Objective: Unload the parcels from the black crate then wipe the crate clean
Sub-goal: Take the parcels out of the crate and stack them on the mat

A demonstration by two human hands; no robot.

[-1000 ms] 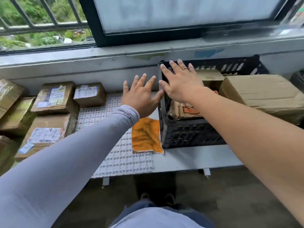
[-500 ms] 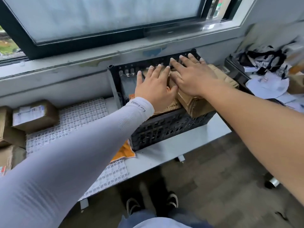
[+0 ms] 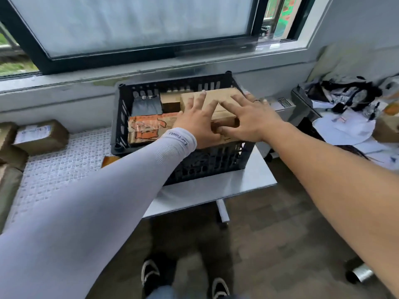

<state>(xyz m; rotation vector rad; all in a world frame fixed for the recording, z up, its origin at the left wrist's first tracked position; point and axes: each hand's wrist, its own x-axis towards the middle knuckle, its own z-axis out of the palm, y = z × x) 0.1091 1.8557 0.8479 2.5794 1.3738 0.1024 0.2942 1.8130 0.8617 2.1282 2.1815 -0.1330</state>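
- Left hand (image 3: 197, 124): fingers spread flat on the top face of a plain brown parcel (image 3: 218, 104); the grip is not curled round it.
- Right hand (image 3: 248, 119): fingers spread over the same parcel's right side, thumb tucked at its near edge; a ring shows on one finger.
- The parcel lies topmost in the black crate (image 3: 121, 126), beside an orange-printed parcel (image 3: 149, 128).
- The crate stands on the white tabletop (image 3: 216, 188) below the window (image 3: 129, 22).
- More parcels (image 3: 41, 135) rest on a white mesh mat (image 3: 64, 169) at left.

Crate (image 3: 121, 134) on table (image 3: 248, 180); parcels (image 3: 218, 104) inside; more parcels (image 3: 41, 137) left on mat (image 3: 64, 169).
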